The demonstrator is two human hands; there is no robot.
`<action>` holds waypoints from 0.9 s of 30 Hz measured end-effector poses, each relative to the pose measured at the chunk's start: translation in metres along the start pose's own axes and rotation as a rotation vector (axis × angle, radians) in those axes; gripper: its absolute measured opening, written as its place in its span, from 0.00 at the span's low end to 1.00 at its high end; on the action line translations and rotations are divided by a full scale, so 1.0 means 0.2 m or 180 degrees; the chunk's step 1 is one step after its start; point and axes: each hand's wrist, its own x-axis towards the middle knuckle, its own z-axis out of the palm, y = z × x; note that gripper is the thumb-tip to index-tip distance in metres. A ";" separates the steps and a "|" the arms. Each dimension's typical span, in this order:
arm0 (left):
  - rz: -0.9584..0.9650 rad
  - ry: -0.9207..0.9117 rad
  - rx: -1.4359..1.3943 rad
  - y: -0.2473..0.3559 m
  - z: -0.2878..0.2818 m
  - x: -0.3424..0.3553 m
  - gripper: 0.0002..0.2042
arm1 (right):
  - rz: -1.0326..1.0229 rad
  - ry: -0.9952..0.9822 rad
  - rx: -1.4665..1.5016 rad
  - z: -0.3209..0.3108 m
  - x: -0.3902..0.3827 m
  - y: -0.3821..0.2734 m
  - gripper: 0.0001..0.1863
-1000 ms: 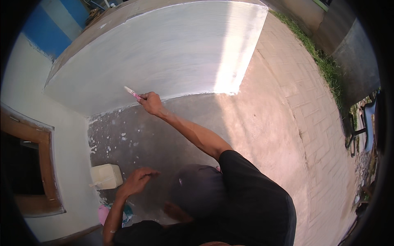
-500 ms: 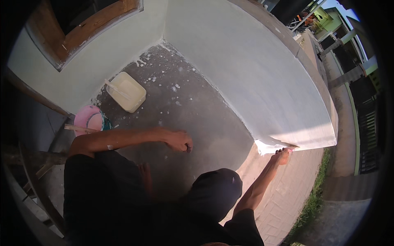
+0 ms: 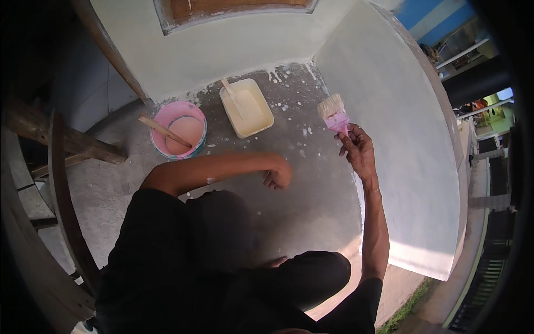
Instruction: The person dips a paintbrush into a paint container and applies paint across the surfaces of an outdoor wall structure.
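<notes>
In my right hand [image 3: 360, 151] is a wide flat paintbrush [image 3: 335, 114] with a pink handle and pale bristles pointing up and away. It is raised in front of the low white wall [image 3: 409, 147]. My left hand [image 3: 280, 172] hangs with curled fingers above the grey floor, and nothing shows in it. Beyond it stands a cream rectangular tub [image 3: 257, 132] of pale paint, with a flat stick [image 3: 233, 97] leaning inside. To its left is a pink-stained round bucket [image 3: 163, 118] of pinkish paint, crossed by a wooden stick [image 3: 164, 129].
White paint splashes [image 3: 275, 76] spot the floor along the far wall [image 3: 245, 47], below a wooden window frame [image 3: 239, 8]. Wooden beams [image 3: 69, 192] stand at the left. My bent knee [image 3: 325, 275] is close below. Paving and grass [image 3: 411, 303] lie at the lower right.
My right hand has lifted the paintbrush from the low wall's sunlit bottom edge and brought it farther up and leftward. The view has turned toward the tub and bucket. My left hand stays curled.
</notes>
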 end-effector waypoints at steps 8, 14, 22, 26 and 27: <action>0.0792 0.1308 -0.2373 -0.30 0.41 -0.05 0.15 | -0.0245 -0.0696 -0.3166 0.89 0.58 -0.07 0.12; 0.0867 0.1378 -0.2381 -0.33 0.56 -0.07 0.17 | -0.0431 -0.0470 -0.3517 1.11 0.70 0.04 0.07; 0.0910 0.1424 -0.3094 -0.39 0.63 -0.07 0.15 | -0.0606 -0.0438 -0.3444 1.09 0.70 0.07 0.07; 0.0940 0.1439 -0.3189 -0.40 0.65 -0.10 0.15 | -0.0533 -0.0394 -0.3485 1.04 0.67 -0.03 0.07; 0.0877 0.1438 -0.3095 -0.37 0.63 -0.09 0.15 | -0.0448 -0.0328 -0.3535 1.00 0.65 -0.02 0.07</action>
